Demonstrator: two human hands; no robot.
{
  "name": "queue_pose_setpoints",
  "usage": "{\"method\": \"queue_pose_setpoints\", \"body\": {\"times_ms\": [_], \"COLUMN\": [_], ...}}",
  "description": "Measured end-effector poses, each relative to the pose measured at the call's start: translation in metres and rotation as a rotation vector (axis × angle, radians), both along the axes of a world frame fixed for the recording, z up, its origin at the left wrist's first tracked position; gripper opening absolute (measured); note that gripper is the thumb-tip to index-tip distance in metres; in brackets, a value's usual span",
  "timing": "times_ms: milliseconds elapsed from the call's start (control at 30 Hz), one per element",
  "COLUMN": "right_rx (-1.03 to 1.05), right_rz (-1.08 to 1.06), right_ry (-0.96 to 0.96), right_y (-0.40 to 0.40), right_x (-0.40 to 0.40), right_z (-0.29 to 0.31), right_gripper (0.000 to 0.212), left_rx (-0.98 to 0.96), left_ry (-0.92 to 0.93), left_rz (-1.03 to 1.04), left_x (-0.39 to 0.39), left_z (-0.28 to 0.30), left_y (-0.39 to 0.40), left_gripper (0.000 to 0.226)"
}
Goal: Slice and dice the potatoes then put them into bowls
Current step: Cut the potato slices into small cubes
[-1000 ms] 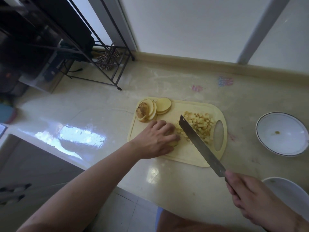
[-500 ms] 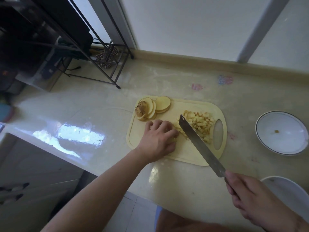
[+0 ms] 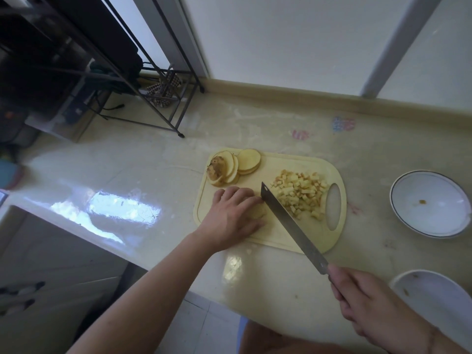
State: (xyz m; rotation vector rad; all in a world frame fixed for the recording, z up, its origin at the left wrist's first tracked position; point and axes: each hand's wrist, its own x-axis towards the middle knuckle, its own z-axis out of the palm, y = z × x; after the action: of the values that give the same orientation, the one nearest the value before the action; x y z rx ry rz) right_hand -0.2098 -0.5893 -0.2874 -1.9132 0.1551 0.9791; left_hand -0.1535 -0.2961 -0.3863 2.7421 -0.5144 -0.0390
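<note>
A glossy cream counter [image 3: 153,175] reflects bright daylight. Behind it runs a beige ledge [image 3: 306,94] under white frosted window panels [image 3: 293,42]. A black wire rack [image 3: 143,80] stands at the far left. Pale floor tiles [image 3: 189,328] show below the counter's edge.

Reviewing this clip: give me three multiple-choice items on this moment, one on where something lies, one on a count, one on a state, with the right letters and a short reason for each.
1. Where do the diced potato cubes lie?
A. In a bowl
B. On the cutting board, by its handle hole
C. On the bare counter

2. How many white bowls are in view?
A. One
B. Two
C. Four

3. What is the right hand doing?
A. Gripping the knife
B. Resting flat on the counter
C. Lifting a bowl

Answers:
1 B, the cubes are piled on the board next to the oval hole.
2 B, a far bowl and a near bowl sit to the right of the board.
3 A, its fingers curl round the handle while the blade crosses the board.
</note>
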Motion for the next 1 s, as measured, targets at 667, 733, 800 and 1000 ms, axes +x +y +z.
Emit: {"method": "queue_pose_setpoints", "body": {"times_ms": [667,733,800,1000], "right_rx": [-0.167,-0.153,-0.142,-0.079], "right_rz": [-0.13,-0.161,-0.2,-0.237], "right_ry": [-0.225,-0.234,-0.243,-0.15], "right_y": [0.098,0.112,0.117,0.112], "right_x": [-0.026,-0.027,-0.025,-0.02], "right_z": [-0.026,-0.029,-0.032,-0.038], "right_gripper": [0.052,0.047,0.046,0.064], "left_rx": [-0.184,-0.211,-0.229,-0.267], "left_ry": [-0.049,-0.055,-0.066,-0.112], "left_rz": [-0.273,-0.268,-0.254,-0.135], "left_x": [0.027,0.027,0.026,0.011], "left_z": [-0.009,-0.01,-0.012,-0.018], "left_y": [0.031,0.032,0.032,0.022], "left_gripper": [0.038,0.037,0.036,0.034]}}
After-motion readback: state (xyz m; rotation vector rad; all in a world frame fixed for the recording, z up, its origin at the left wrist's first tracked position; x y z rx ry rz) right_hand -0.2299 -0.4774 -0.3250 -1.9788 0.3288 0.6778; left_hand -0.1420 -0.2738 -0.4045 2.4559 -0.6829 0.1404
